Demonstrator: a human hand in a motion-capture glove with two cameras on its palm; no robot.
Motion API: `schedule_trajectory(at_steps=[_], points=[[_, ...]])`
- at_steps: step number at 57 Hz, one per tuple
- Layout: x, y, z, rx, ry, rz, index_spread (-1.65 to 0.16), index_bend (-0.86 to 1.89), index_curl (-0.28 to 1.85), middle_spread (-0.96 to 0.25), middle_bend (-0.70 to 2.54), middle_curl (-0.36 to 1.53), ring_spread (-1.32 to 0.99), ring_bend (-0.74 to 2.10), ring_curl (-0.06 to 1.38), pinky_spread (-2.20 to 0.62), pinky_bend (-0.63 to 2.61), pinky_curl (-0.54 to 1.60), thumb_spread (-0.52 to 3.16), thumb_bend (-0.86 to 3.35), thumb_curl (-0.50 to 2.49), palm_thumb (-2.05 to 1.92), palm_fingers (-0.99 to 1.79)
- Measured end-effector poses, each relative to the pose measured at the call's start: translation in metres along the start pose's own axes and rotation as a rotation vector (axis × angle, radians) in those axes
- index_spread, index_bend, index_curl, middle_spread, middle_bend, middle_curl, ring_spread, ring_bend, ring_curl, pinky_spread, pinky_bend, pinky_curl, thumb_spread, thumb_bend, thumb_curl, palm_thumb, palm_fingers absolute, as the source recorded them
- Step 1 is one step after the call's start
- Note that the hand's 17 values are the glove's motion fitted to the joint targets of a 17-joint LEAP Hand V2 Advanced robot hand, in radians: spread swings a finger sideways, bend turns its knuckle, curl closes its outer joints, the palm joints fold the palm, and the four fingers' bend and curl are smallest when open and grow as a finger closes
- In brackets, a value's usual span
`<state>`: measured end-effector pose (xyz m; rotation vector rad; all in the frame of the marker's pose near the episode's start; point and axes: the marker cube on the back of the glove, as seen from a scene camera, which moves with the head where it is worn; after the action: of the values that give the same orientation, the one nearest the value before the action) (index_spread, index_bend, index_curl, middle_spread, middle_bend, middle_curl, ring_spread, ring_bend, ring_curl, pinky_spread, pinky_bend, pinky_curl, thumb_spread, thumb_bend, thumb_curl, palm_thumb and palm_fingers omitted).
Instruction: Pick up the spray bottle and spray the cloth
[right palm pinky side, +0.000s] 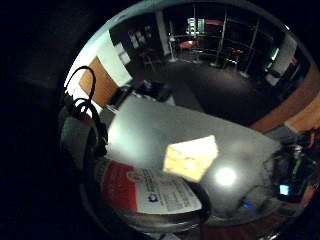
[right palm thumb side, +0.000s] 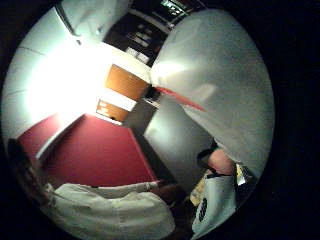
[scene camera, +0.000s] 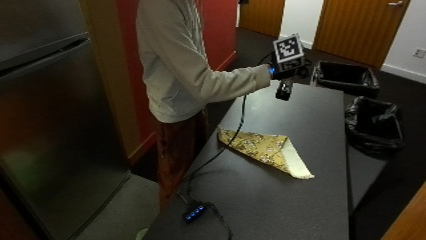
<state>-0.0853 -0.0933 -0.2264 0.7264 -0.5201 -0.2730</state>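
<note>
One cloth (scene camera: 266, 150), apparently one bottle (right palm pinky side: 150, 192)

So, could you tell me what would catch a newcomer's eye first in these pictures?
Probably the yellow patterned cloth, lying folded on the dark table in front of the person. Next, the gloved right hand raised above the table's far end, holding the spray bottle, whose red and white label fills the palm view. Two black-lined bins stand beside the table.

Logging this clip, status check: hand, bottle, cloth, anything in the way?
Right hand grips spray bottle, lifted above table. Cloth folded flat on table, below and nearer the camera. Nothing between bottle and cloth.
</note>
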Motion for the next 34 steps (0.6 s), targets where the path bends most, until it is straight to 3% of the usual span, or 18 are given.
schedule_trajectory(at_steps=[5,9,13,15,18,23,28,31,34], points=[[0.009,0.007,0.020,0.102,-0.191,0.031,-0.24,0.16,0.47,-0.21,0.47,0.51,-0.21,0.66,0.44,-0.29,0.47,0.39,0.22,-0.04,0.74,1.01,1.29],[0.008,0.024,0.033,0.091,-0.320,0.027,-0.24,0.16,0.47,-0.21,0.47,0.51,-0.21,0.66,0.44,-0.29,0.47,0.39,0.22,-0.04,0.74,1.01,1.29],[0.020,0.023,0.057,0.188,-0.316,0.055,-0.24,0.16,0.47,-0.21,0.47,0.51,-0.21,0.66,0.44,-0.29,0.47,0.39,0.22,-0.04,0.75,1.01,1.29],[0.025,0.040,0.071,0.108,-0.318,0.046,-0.24,0.15,0.47,-0.21,0.47,0.51,-0.21,0.66,0.44,-0.29,0.47,0.39,0.22,-0.04,0.74,1.02,1.29],[0.031,0.084,0.102,-0.135,-0.315,0.025,-0.24,0.15,0.46,-0.21,0.47,0.50,-0.21,0.66,0.44,-0.27,0.48,0.39,0.22,-0.04,0.75,1.02,1.28],[0.026,0.070,0.145,0.051,-0.422,0.101,-0.24,0.15,0.46,-0.20,0.47,0.50,-0.20,0.65,0.44,-0.26,0.48,0.39,0.24,-0.03,0.74,1.03,1.27],[0.028,0.080,0.189,0.038,-0.438,0.115,-0.23,0.14,0.45,-0.19,0.46,0.50,-0.20,0.65,0.44,-0.26,0.49,0.40,0.26,-0.03,0.74,1.03,1.26],[0.042,0.098,0.212,-0.053,-0.340,0.098,-0.23,0.14,0.45,-0.19,0.46,0.50,-0.20,0.65,0.44,-0.25,0.49,0.40,0.28,-0.03,0.74,1.04,1.26],[0.034,0.092,0.227,0.000,-0.423,0.105,-0.23,0.14,0.45,-0.19,0.46,0.50,-0.20,0.64,0.44,-0.25,0.50,0.40,0.28,-0.03,0.74,1.04,1.25]])
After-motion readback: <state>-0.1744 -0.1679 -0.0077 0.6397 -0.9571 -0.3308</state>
